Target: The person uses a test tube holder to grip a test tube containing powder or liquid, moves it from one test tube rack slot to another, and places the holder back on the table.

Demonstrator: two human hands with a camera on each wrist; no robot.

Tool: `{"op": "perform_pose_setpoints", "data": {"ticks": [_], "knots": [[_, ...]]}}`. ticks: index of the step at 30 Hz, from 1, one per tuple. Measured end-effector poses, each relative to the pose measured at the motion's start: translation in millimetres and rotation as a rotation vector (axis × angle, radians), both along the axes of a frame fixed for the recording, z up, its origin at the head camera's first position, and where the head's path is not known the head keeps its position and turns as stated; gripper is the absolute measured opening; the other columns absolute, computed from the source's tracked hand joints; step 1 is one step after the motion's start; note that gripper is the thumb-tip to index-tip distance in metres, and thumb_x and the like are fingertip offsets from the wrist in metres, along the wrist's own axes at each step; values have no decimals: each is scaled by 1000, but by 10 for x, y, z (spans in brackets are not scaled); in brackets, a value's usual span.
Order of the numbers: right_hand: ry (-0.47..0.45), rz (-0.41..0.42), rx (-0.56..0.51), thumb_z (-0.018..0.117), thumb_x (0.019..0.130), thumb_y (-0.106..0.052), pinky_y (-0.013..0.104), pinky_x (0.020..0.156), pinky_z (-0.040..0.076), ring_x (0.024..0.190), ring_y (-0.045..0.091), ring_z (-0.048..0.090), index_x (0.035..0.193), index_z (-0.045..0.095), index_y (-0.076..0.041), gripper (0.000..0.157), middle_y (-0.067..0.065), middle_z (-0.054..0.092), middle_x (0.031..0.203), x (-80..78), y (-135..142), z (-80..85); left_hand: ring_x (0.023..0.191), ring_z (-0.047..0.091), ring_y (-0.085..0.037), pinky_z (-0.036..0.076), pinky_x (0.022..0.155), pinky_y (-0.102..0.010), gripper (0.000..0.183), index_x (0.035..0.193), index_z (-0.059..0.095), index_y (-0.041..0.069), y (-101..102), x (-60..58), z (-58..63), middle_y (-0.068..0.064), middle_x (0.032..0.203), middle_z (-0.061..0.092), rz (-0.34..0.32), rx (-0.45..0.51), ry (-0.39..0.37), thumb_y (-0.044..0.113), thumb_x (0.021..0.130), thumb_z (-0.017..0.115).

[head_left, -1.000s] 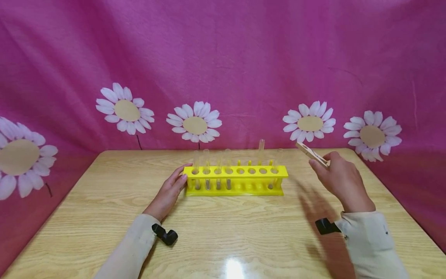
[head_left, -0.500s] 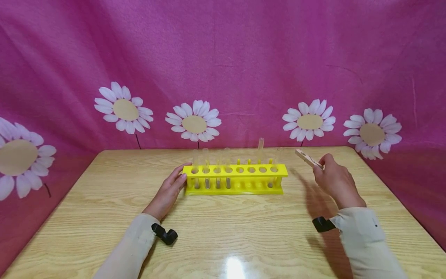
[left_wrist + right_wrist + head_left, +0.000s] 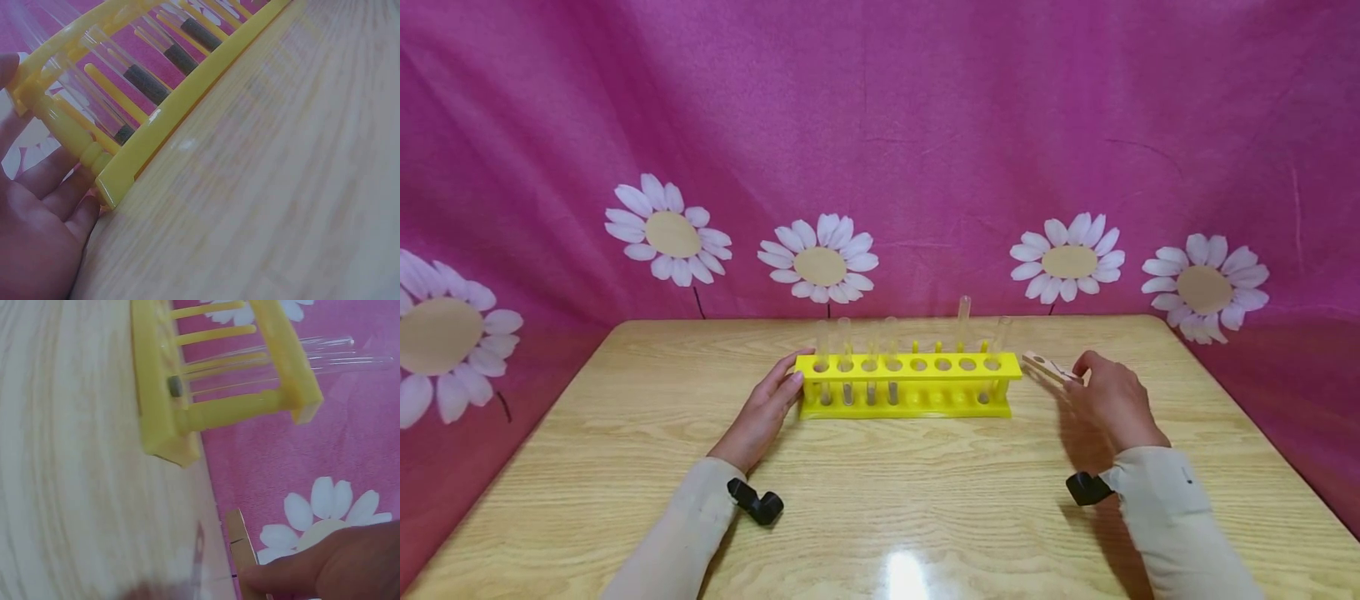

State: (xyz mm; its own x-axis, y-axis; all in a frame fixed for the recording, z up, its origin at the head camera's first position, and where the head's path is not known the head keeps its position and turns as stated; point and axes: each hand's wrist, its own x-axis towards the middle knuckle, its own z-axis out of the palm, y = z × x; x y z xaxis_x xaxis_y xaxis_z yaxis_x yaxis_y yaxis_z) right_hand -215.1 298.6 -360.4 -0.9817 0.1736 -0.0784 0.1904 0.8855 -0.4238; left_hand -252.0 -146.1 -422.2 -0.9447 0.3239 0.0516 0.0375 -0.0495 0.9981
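Note:
A yellow test tube rack (image 3: pixel 917 374) stands on the table. My left hand (image 3: pixel 763 417) grips its left end, thumb in front and fingers behind. Several clear test tubes sit in it. Four-hole gaps aside, the left group includes a test tube (image 3: pixel 871 392) with dark matter at its bottom; another test tube (image 3: pixel 1002 333) is in the rightmost hole. An upturned test tube (image 3: pixel 964 317) shows over a rear peg. Right of the rack, my right hand (image 3: pixel 1116 402) pinches a wooden test tube holder (image 3: pixel 1047 366), its tip close to the rack's right end.
The wooden table (image 3: pixel 895 492) reaches back to a magenta cloth (image 3: pixel 925 150) printed with white daisies. Yellow pegs (image 3: pixel 215 335) rise along the rack's back. A black wrist camera (image 3: pixel 1088 488) sticks out from the right sleeve, another black wrist camera (image 3: pixel 755 502) from the left.
My right hand has moved left and down with the test tube holder, bringing its tip near the rack's right end. The left hand and the rack have stayed in place.

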Motion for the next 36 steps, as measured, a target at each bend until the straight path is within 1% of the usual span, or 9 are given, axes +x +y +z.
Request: {"op": "perform_pose_setpoints", "data": {"ticks": [3,7,14,23,26,29,31,33,36], "knots": [[-56,-38,-5,60,93,-21,42,66,38,80,36,48,111,51,-3,27,21,58,94,-6,-27,-31,139,29,-19,20,117,-41,58,150,34,18,-2,0,-5,-2,151,32,-1,6,3,44,99,49],[-78,-53,10,61,91,-21,43,66,37,78,35,50,108,54,-1,28,20,59,91,-8,-35,-61,139,29,-19,19,117,-41,57,149,35,18,-2,2,-14,-3,151,32,-5,16,9,43,100,49],[-95,-53,6,65,87,-19,41,65,38,76,34,50,100,59,1,25,17,59,85,13,-23,-117,140,29,-18,19,117,-41,57,149,34,19,6,7,-13,-3,150,34,-7,15,2,42,100,49],[-109,-75,6,69,84,-20,40,63,39,73,33,50,96,61,4,28,17,60,82,-6,14,-153,139,30,-19,20,117,-41,58,151,32,19,24,2,-21,-6,148,36,-15,20,15,41,100,48],[-112,-71,6,69,84,-25,40,64,40,74,32,51,95,61,4,32,16,60,82,-13,14,-150,138,31,-21,21,117,-42,57,151,32,20,12,-8,-28,-8,148,37,-8,19,26,41,101,48],[-120,-73,2,67,86,-30,41,66,40,78,33,51,100,58,4,38,18,59,87,-7,-4,-129,137,31,-24,22,116,-43,54,151,32,21,-5,-13,-30,-10,148,36,-11,29,44,38,101,48],[-105,-70,1,64,89,-33,42,67,41,81,35,51,106,55,5,43,22,60,94,4,-35,-97,136,34,-25,24,115,-44,52,150,33,23,-21,-14,-21,-12,147,36,0,15,60,37,102,47],[-63,-57,3,61,92,-36,43,69,43,83,37,53,113,52,7,48,26,60,101,19,-78,-54,136,35,-24,26,115,-44,50,149,35,26,-38,-11,10,-10,147,36,22,-33,70,38,101,48],[8,-33,5,57,94,-44,46,71,46,87,38,54,120,50,7,58,29,59,109,49,-155,52,136,34,-24,25,115,-46,50,148,36,28,-64,-7,107,-12,148,36,47,-109,66,41,101,47]]}}
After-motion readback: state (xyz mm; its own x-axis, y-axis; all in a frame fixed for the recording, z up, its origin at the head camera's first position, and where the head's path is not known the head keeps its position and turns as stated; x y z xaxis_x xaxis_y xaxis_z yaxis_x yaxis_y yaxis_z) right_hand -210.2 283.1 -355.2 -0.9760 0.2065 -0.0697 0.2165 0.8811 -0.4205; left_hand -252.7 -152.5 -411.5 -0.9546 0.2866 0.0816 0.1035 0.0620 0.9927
